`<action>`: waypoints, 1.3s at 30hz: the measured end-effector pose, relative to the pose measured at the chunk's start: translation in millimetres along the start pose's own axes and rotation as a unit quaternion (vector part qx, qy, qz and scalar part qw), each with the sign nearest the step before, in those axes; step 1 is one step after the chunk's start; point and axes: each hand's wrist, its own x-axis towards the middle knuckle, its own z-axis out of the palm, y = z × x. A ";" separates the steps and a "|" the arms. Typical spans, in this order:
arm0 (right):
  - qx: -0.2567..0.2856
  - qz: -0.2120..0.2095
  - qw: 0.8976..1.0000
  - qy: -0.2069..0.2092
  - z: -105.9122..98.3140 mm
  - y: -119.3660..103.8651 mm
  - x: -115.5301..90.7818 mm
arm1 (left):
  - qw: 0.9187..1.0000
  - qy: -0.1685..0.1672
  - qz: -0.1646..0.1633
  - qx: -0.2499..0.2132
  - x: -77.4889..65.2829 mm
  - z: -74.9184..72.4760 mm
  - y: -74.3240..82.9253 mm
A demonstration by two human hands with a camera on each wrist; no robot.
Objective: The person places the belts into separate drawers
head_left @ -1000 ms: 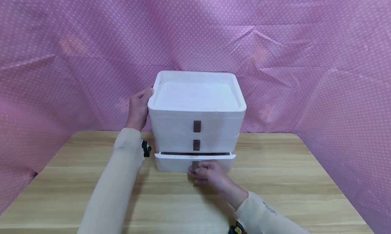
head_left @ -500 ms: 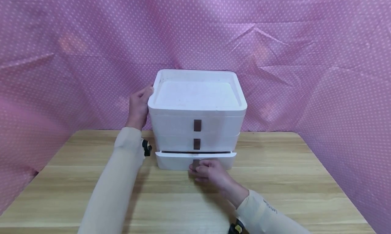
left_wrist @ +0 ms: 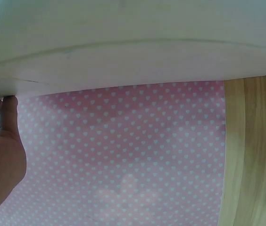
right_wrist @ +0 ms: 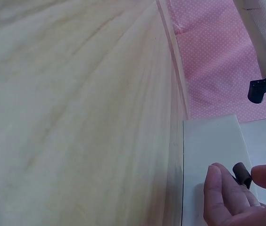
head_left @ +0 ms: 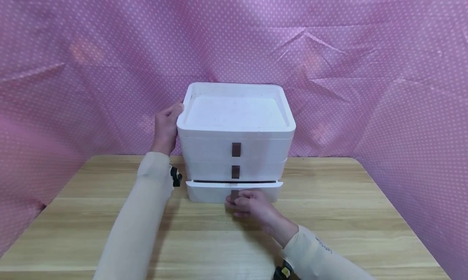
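Note:
A white drawer unit [head_left: 234, 150] with a tray-like top stands on the wooden table. Its bottom drawer [head_left: 208, 193] is slightly pulled out, leaving a narrow dark gap above the front. The two upper drawers look closed, each with a brown pull tab. With thumb and fingers my right hand [head_left: 254, 209] pinches the brown pull tab [right_wrist: 242, 175] of the bottom drawer. My left hand [head_left: 165, 127] rests against the unit's upper left side, thumb at the rim. In the left wrist view its fingers [left_wrist: 9, 115] touch the white side wall; their tips are partly hidden.
Pink dotted cloth [head_left: 329, 68] hangs behind and on both sides. The wooden table [head_left: 329, 198] stretches in front of and beside the unit. Each wrist carries a small black device, the left one [head_left: 176, 177] close to the unit's side.

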 end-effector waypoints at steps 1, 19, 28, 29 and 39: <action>0.000 0.000 1.000 -0.001 -0.1 -0.5 0.0 | 1.000 -0.001 -0.001 -0.003 0.3 0.0 0.3; 0.009 0.008 1.000 0.009 0.8 -1.1 3.0 | 1.000 0.013 -0.027 -0.007 -0.9 -5.2 -0.1; 0.007 0.002 1.000 0.005 -1.1 -1.7 2.8 | 1.000 0.004 -0.023 0.007 -1.0 0.4 2.4; 0.008 0.003 1.000 0.007 -0.8 -1.8 3.0 | 1.000 0.003 -0.022 0.006 -1.1 0.6 2.4; 0.008 0.008 1.000 0.006 -0.8 -1.7 5.1 | 1.000 0.008 -0.019 0.008 1.4 0.5 0.6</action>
